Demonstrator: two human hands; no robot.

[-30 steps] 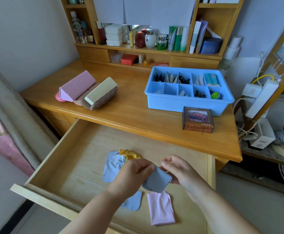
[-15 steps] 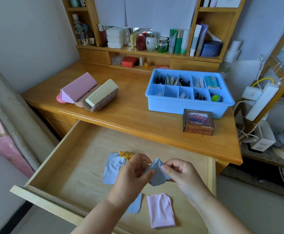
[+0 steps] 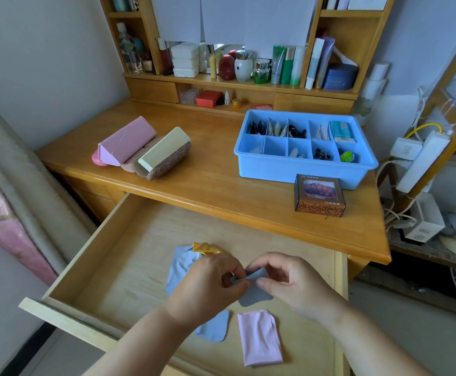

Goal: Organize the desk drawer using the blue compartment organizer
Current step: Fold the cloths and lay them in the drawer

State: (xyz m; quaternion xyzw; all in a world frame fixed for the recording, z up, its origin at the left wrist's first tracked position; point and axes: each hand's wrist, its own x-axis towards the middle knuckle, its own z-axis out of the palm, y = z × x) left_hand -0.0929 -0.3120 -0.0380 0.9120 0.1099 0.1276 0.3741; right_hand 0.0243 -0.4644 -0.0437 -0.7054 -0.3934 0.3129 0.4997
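Over the open drawer (image 3: 107, 256), the left hand (image 3: 208, 286) and right hand (image 3: 294, 283) each pinch a corner of one grey-blue cloth (image 3: 254, 294), apparently folding it small enough for a compartment. Three more cloths lie on the drawer floor: a light-blue one (image 3: 179, 265) at 10 o'clock from the hands, a pink one (image 3: 259, 337) at 6 o'clock, and a crumpled yellow one (image 3: 206, 247) at 12 o'clock. The blue organizer (image 3: 303, 169), ten compartments, waits on the worktop (image 3: 210, 183) at 1 o'clock.

No text is legible; print on the small brown box (image 3: 319, 196) is too blurred to read.
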